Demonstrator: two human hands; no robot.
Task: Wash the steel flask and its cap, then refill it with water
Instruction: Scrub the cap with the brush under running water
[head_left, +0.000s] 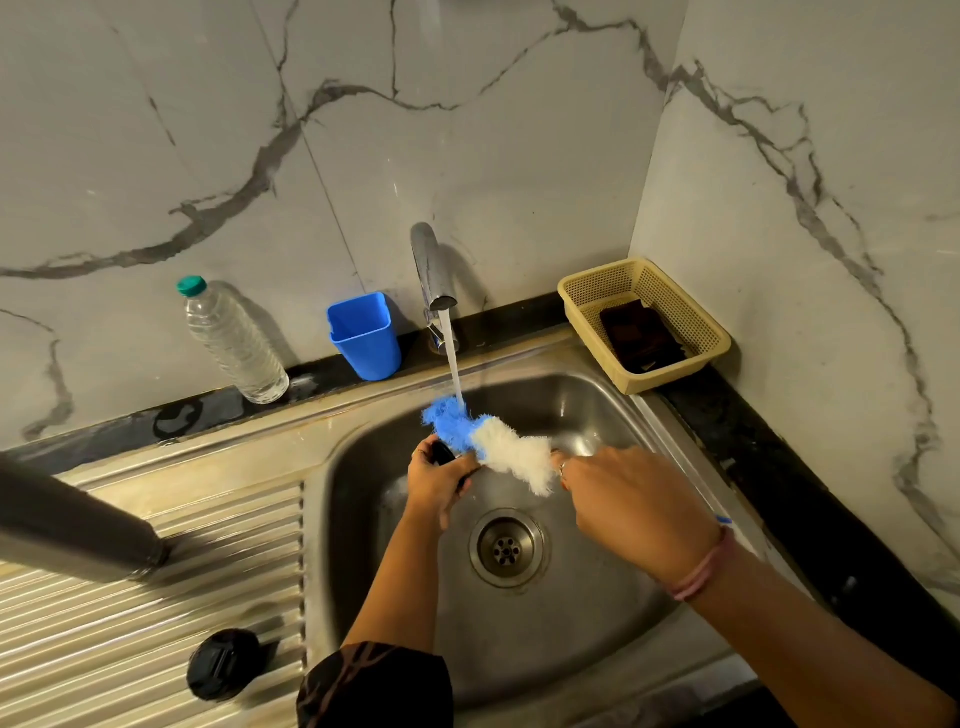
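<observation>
White marble-look wall tiles (519, 156) with grey veins meet in a corner behind a dark worktop (753, 431) that carries a steel sink (597, 639), whose ribbed drainer (156, 597) runs off to the left. The steel flask (72, 525) lies on its side on that drainer, blurred and close to the camera, its long axis running left to right with 1 end pointing toward the basin. A beige mesh basket (571, 283) sits in the right corner with something dark inside, a clear plastic bottle (231, 343) with a green cap stands at the back left, and a blue cup (363, 338) stands beside the tap (428, 265), from which water runs. The stream lands on the blue end of a bottle brush (488, 441), which lies nearly level over the basin, blue bristles to the left and white to the right. The right hand (623, 504) has its fingers curled round the brush's handle end. The left hand (439, 483) grips a small dark object, its fingers wrapped round it just beneath the bristles. The black cap (223, 662) rests on the drainer near the front edge, well apart from both hands.
</observation>
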